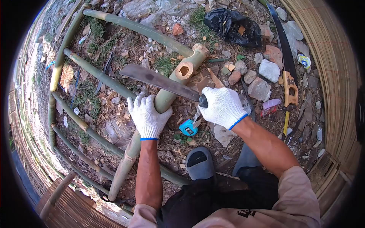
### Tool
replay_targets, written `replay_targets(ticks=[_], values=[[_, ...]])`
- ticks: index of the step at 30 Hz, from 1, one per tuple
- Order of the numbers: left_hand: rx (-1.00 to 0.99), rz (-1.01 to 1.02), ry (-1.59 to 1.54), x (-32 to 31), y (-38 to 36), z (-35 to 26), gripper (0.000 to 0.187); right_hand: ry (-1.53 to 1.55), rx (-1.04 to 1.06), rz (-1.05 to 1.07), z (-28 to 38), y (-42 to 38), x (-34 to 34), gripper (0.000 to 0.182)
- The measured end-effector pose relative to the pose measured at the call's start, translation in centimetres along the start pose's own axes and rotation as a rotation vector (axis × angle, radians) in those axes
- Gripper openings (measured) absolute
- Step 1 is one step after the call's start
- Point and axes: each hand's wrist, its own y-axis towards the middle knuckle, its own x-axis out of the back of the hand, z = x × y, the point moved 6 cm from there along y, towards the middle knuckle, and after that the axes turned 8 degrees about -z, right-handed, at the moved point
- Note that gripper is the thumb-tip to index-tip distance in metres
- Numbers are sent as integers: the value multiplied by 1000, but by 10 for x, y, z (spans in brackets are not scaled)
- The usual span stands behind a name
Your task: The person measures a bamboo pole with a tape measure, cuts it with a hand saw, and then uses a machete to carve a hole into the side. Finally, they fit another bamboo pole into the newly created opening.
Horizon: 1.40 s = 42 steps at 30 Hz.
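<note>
My left hand (pixel 148 116), in a white knit glove with a blue cuff, wraps round a thick bamboo pole (pixel 167 97). My right hand (pixel 222 107), gloved the same way, is closed on the dark handle of a machete (pixel 159 81). The machete's broad blade points left and crosses over the pole, just above my left hand. Near the pole's upper end is a cut hole (pixel 184 70) with pale, rough edges. A thinner bamboo rail (pixel 142 30) joins the pole beyond that hole. Between my wrists, a blue tape measure (pixel 188 127) lies on the ground.
More bamboo rails (pixel 102 78) form a ladder-like frame on the left. A handsaw (pixel 287 60) lies at the right beside stones (pixel 269 71) and a bamboo mat wall (pixel 323 45). A black plastic bag (pixel 234 28) sits at the top. Wood chips litter the dirt round my sandals (pixel 201 163).
</note>
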Motion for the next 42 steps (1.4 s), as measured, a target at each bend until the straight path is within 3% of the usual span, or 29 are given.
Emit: replay_targets(ticks=[1, 5, 7, 8, 9, 11, 13, 15, 17, 19, 20, 23, 27, 30, 31, 33, 35, 37, 39, 40, 42], values=[[-4, -21, -37, 3, 2, 1, 67, 130, 116, -59, 8, -5, 1, 25], [-4, -25, -4, 1, 9, 2, 66, -119, -191, 172, -57, 39, -35, 31], [24, -43, -33, 0, 1, 4, 66, 111, -98, 235, -44, 33, -17, 34], [14, -18, -24, 1, 2, -1, 66, 393, -277, 250, -54, 25, -14, 41], [13, -28, -5, 4, 8, 0, 65, 576, -247, 23, -71, 24, -16, 52], [28, -58, -6, 4, 6, 5, 65, 412, -225, -36, -57, 30, 29, 57], [8, -11, 3, -2, 7, 7, 64, 485, -129, -191, -50, 27, 49, 49], [27, -21, 8, -3, 7, 8, 64, 788, -119, -211, -45, 23, 54, 27], [2, -37, -1, -1, 8, 7, 64, 810, -188, -234, -45, 22, 48, 28], [7, -37, 4, 0, 7, 7, 64, 639, -196, -289, -57, 24, 8, 31], [3, -41, 3, 1, 8, 5, 64, 360, -173, -216, -54, 25, -11, 38], [14, -19, -5, 2, 10, 4, 63, 208, -222, -107, -50, 25, -13, 44], [-15, -59, -4, 0, 7, 5, 64, 566, -314, -456, -29, 23, 34, 39], [-16, -60, 12, 0, 7, 5, 63, 234, -216, -165, -65, 24, -49, 43], [-13, -15, 0, 0, 10, 5, 63, 194, -239, -113, -57, 24, -38, 47], [1, -56, -6, 2, 9, 4, 63, 292, -197, -179, -40, 25, -3, 44], [-1, -53, 6, 0, 7, 4, 64, 482, -228, -374, -23, 24, 34, 40], [8, -59, 9, 4, 8, 3, 64, 556, -300, -476, -39, 24, 8, 45], [-3, -51, -1, 6, 8, 1, 64, 289, -246, -96, -45, 26, -27, 50], [-1, -32, 3, 4, 9, 3, 64, 226, -290, -43, -49, 28, -23, 54], [-2, -61, -5, 0, 12, 7, 64, 198, -207, -196, -41, 28, 7, 46]])
